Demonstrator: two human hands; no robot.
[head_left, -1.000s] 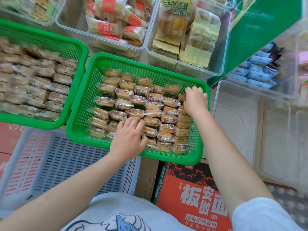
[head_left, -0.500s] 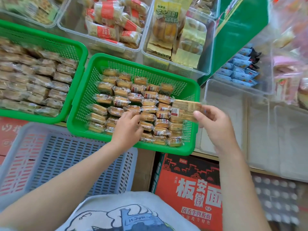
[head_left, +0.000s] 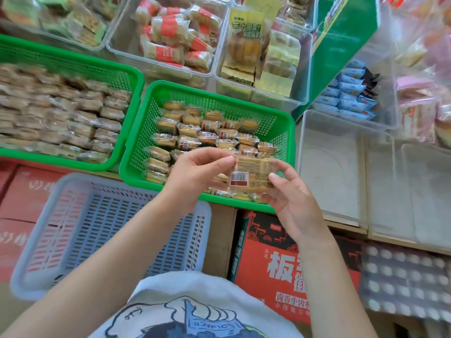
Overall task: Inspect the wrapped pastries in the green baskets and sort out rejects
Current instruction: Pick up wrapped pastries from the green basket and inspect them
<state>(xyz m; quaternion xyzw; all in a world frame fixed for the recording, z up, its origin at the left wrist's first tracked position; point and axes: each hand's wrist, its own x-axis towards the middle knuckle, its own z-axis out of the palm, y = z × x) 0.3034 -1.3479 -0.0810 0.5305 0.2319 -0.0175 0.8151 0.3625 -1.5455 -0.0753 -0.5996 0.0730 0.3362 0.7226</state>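
I hold one wrapped pastry (head_left: 252, 175) up at the centre of the frame, between both hands and above the near rim of the right green basket (head_left: 207, 142). Its long axis runs left to right, label and barcode facing me. My left hand (head_left: 195, 174) pinches its left end between thumb and fingertips; my right hand (head_left: 290, 201) pinches its right edge, thumb on the front, the other fingers loosely curled behind. Neither hand is nearer; each has an end. The blue basket (head_left: 105, 230) lies at lower left, on my left hand's side, probably the place for rejects.
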